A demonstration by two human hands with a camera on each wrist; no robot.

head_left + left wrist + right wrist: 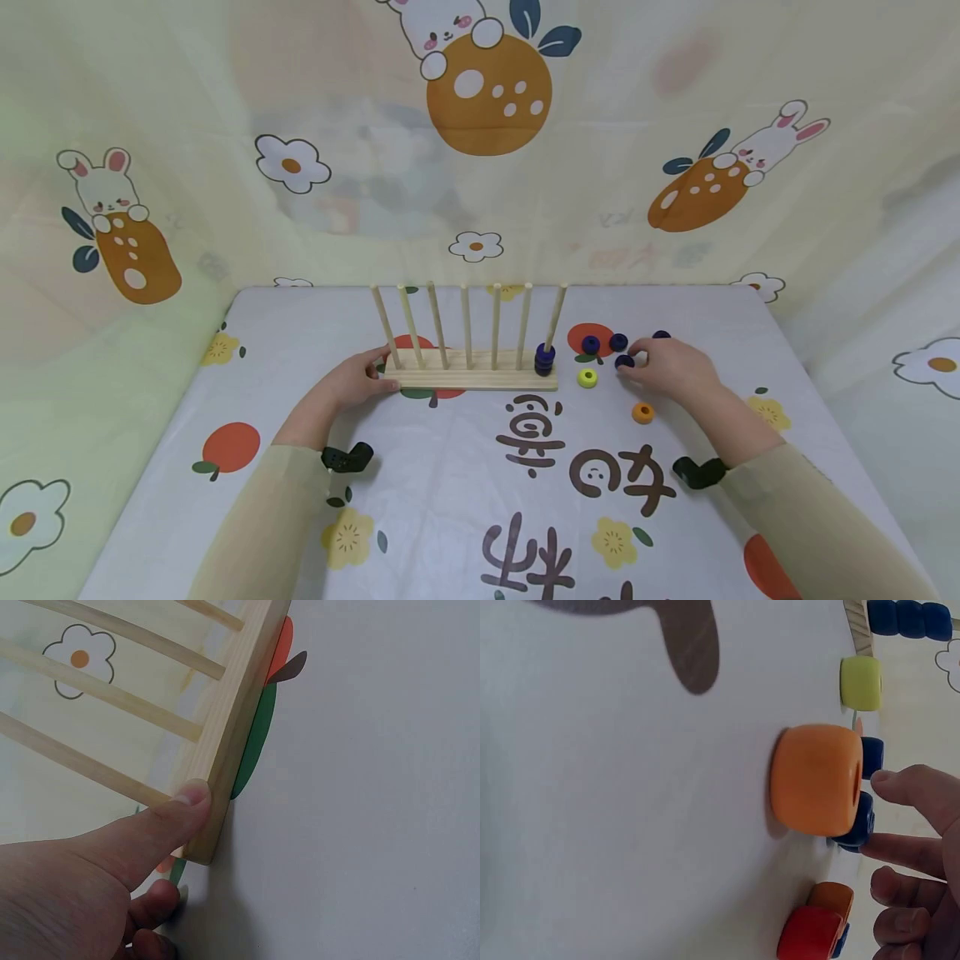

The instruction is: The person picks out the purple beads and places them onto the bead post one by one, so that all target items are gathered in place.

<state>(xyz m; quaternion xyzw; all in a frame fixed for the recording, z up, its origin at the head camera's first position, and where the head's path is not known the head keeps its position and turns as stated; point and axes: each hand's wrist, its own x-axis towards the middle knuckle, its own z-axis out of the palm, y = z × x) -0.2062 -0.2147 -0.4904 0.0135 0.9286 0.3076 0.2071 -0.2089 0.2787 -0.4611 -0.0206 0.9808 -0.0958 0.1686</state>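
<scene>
A wooden peg rack (472,379) with several upright pegs stands on the table. Dark blue beads (544,360) are stacked on its rightmost peg; the other pegs are bare. My left hand (354,379) holds the rack's left end, the thumb (193,793) pressing on the base. To the right of the rack, my right hand (671,367) pinches a loose dark blue bead (624,362) between thumb and index finger, low over the cloth. In the right wrist view, an orange bead (817,780) partly covers this blue bead (861,821).
Other dark blue beads (618,342) lie just behind the right fingers, one (662,335) beyond the knuckles. A yellow bead (587,378) sits near the rack's right end. The right wrist view also shows a red bead (810,934) beside a darker orange one (832,898).
</scene>
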